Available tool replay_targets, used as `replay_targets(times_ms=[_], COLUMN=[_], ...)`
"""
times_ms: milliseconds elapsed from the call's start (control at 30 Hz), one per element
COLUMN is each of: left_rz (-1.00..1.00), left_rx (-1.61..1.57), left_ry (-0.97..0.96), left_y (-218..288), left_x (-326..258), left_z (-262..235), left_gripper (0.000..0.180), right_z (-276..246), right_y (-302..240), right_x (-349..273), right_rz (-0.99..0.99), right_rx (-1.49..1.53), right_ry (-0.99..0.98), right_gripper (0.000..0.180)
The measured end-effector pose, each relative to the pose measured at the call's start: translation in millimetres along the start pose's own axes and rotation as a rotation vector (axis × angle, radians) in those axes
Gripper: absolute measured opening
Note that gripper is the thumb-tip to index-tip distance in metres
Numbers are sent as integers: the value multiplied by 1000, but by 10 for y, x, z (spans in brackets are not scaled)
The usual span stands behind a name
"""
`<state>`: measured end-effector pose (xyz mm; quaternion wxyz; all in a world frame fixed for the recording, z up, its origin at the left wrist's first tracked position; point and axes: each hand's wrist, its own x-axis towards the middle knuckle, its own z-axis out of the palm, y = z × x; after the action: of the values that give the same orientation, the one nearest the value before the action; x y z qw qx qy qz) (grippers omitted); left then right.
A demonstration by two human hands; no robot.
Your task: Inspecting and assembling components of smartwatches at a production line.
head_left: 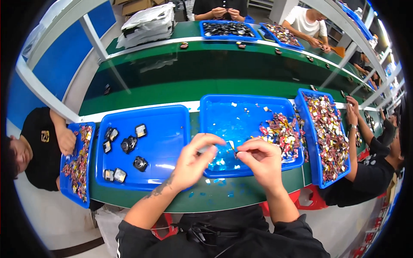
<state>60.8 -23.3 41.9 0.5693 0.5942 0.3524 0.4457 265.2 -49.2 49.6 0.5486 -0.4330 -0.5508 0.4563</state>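
Note:
My right hand (263, 160) pinches a small flat part (233, 148) with a pale strip and a dark end, too small to name. It is above the front of a blue tray (223, 173). To its left, my left hand (193, 158) is open, thumb and index finger apart, with nothing I can make out between them. Under the hands, bits of clear blue film (221, 161) are scattered on the tray's floor. A heap of small red, yellow and silver parts (282, 131) fills the tray's right side.
A blue tray (165, 124) at left holds several black square parts (128, 145). Another tray heaped with small parts (325, 137) stands at right, and a narrower one (78, 172) at far left. Beyond runs a green conveyor (172, 88). People sit on both sides and opposite.

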Motion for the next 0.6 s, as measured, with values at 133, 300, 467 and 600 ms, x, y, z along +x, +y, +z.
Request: replay_targets(times_ms=[133, 300, 467, 600], left_rz=[172, 201, 257, 330], left_rx=[310, 282, 390, 468], left_ry=[-42, -94, -68, -60], left_y=[59, 24, 23, 53], left_x=[-56, -75, -82, -91], left_z=[109, 70, 70, 112], left_gripper=[16, 12, 12, 14], right_z=[81, 64, -67, -78], right_y=[-80, -61, -142, -20], right_x=[-54, -80, -10, 112], right_rz=[52, 104, 300, 385], right_rx=[-12, 39, 64, 70], right_ry=[-24, -84, -299, -408], right_gripper=[15, 11, 7, 9])
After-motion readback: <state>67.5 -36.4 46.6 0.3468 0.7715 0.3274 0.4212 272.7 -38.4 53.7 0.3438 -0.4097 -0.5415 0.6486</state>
